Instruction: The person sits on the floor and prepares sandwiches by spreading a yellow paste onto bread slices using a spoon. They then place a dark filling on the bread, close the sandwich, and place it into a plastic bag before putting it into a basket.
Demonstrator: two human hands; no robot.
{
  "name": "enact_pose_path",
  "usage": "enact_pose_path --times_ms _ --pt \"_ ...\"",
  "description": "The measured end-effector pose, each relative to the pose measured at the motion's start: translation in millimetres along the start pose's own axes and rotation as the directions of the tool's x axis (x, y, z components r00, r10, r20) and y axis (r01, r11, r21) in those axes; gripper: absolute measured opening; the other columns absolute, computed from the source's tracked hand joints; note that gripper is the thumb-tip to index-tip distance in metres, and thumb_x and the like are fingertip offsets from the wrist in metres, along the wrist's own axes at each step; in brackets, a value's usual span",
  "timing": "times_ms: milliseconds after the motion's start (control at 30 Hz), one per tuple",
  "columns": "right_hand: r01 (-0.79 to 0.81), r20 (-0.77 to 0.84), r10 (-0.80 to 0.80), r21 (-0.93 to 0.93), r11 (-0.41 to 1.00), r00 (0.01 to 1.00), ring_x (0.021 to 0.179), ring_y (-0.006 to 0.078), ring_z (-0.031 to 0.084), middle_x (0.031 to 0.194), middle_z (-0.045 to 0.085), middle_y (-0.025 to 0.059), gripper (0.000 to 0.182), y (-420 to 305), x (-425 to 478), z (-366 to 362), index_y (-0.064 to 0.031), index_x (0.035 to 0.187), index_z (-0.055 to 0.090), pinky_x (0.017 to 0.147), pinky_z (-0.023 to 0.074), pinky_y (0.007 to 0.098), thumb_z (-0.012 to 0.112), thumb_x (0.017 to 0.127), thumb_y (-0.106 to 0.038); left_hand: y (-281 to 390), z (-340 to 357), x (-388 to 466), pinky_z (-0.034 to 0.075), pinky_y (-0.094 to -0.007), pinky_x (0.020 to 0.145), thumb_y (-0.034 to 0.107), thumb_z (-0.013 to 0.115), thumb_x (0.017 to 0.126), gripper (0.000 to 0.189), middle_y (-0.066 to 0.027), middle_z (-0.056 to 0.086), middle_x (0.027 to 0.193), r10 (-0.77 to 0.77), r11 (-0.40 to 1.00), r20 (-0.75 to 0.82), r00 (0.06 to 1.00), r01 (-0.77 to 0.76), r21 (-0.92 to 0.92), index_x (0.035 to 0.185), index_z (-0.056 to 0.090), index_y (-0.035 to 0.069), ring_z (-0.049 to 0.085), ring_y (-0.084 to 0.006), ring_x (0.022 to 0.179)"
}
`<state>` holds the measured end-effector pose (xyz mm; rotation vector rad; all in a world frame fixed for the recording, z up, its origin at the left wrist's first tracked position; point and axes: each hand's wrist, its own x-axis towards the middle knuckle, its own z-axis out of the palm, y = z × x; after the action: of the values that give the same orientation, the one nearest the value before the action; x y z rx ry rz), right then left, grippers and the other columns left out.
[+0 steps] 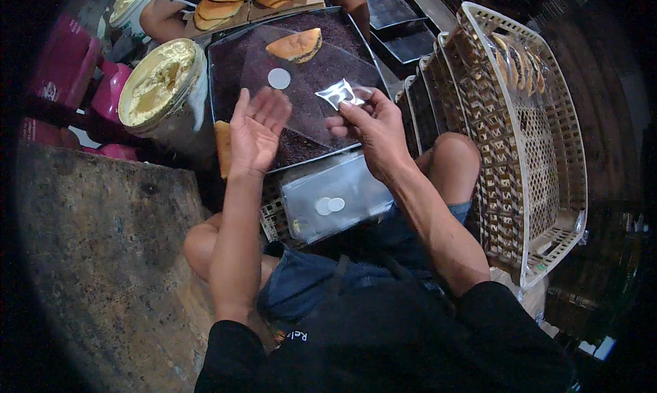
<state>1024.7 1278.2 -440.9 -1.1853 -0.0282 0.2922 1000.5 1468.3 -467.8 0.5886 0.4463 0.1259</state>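
My right hand (pixel 377 129) pinches a small, shiny silver packet (pixel 336 93) between thumb and fingers above the tray's right side. My left hand (pixel 262 131) is raised with its palm showing, nothing in it, its fingers slightly blurred. Beneath both hands lies a metal-rimmed tray (pixel 314 160) spread with dark brown granules, probably chocolate sprinkles. A folded bread (pixel 293 45) with dark filling rests towards its far side. A white disc (pixel 279 78) appears just beyond my left fingertips. Another bread piece (pixel 222 148) is partly hidden by my left hand.
A stack of clear plastic bags (pixel 303 188) with two white discs (pixel 330 205) lies before my lap. Left stands a tub of pale cream (pixel 164 77); right, a plastic crate (pixel 518 152) holding bagged breads (pixel 521 67). Beyond are stacked breads (pixel 220 3) and another person's arms (pixel 163 18).
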Motion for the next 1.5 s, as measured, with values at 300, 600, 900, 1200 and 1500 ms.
enact_pose_path --times_ms 300,600,900,1200,1500 --pt "0.488 0.366 -0.324 -0.652 0.581 0.873 0.076 0.0305 0.066 0.083 0.067 0.0131 0.026 26.0 136.6 25.1 -0.0035 0.1 0.061 0.066 0.0514 0.0409 0.063 0.087 -0.027 97.5 -19.6 55.9 0.053 -0.0287 0.066 0.023 0.072 0.083 0.028 -0.0062 0.066 0.091 0.821 0.532 -0.126 0.557 -0.667 0.522 0.097 0.065 -0.001 0.062 -0.0131 0.079" --pt "0.642 0.603 0.246 -0.632 -0.434 0.759 0.095 0.0307 0.065 0.102 0.067 0.008 0.034 77.5 288.5 81.9 -0.0169 0.113 0.063 0.082 0.0507 0.0476 0.054 0.089 -0.039 128.4 -47.4 40.6 0.049 -0.035 0.079 0.054 0.043 0.094 0.063 -0.0129 0.062 0.11 0.638 0.769 -0.412 0.65 -0.51 0.386 0.121 0.051 -0.003 0.062 -0.0217 0.092" --pt "0.579 0.62 0.004 -0.73 -0.362 0.784 0.092 0.0355 0.064 0.109 0.06 0.0165 0.041 111.4 231.1 74.6 -0.0127 0.126 0.048 0.077 0.0538 0.0421 0.055 0.086 -0.015 129.6 -31.7 19.3 0.043 -0.0411 0.094 0.047 0.03 0.1 0.061 -0.0166 0.06 0.113 0.751 0.66 -0.345 0.564 -0.61 0.439 0.125 0.046 -0.007 0.06 -0.0288 0.105" --pt "0.49 0.547 -0.319 -0.837 -0.244 0.774 0.129 0.0401 0.033 0.127 0.046 0.0173 0.046 142.7 210.7 -37.5 -0.0048 0.127 0.042 0.106 0.0189 0.0613 0.058 0.086 -0.017 114.5 -35.2 32.4 0.042 -0.0403 0.098 0.051 0.036 0.097 0.065 -0.019 0.055 0.122 0.727 0.679 -0.178 0.663 -0.656 0.33 0.127 0.043 -0.006 0.059 -0.0296 0.105" --pt "0.299 0.282 -0.14 -0.665 0.684 0.949 0.091 0.0251 0.064 0.096 0.064 0.0192 0.065 -35.1 143.3 -47.3 0.0053 0.121 0.045 0.078 0.0502 0.0327 0.073 0.079 -0.036 104.4 -41.9 44.2 0.037 -0.0378 0.094 0.053 0.038 0.096 0.065 -0.0155 0.052 0.129 0.685 0.607 -0.027 0.728 -0.55 0.573 0.133 0.04 0.0 0.056 -0.028 0.111"
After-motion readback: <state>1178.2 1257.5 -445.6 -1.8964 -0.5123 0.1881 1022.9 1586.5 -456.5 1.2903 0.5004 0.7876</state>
